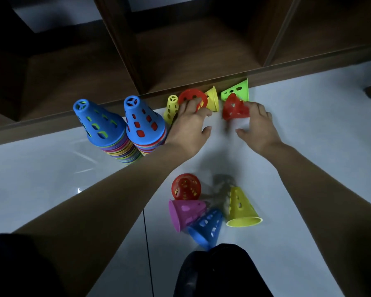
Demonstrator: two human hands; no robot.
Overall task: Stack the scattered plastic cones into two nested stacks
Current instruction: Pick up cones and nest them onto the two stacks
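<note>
Two tall nested stacks stand by the shelf, each topped by a blue cone: the left stack point(99, 123) and the right stack point(144, 123). Loose cones lie along the shelf base: a small yellow cone point(171, 107), a red cone point(193, 95) with its mouth towards me, another yellow cone point(213, 99), a green cone point(237, 91) and a blurred red cone point(234, 109). My left hand point(189, 127) lays its fingers over the first red cone's rim, thumb spread apart. My right hand point(258, 125) touches the blurred red cone with its fingertips, thumb apart.
Nearer to me lie several more cones: red point(185, 186), pink point(185, 213), blue point(207, 228) and yellow point(241, 209). A dark wooden shelf unit point(193, 52) runs along the far edge of the pale tiled floor point(51, 179). My dark-clothed knee point(216, 273) is at the bottom.
</note>
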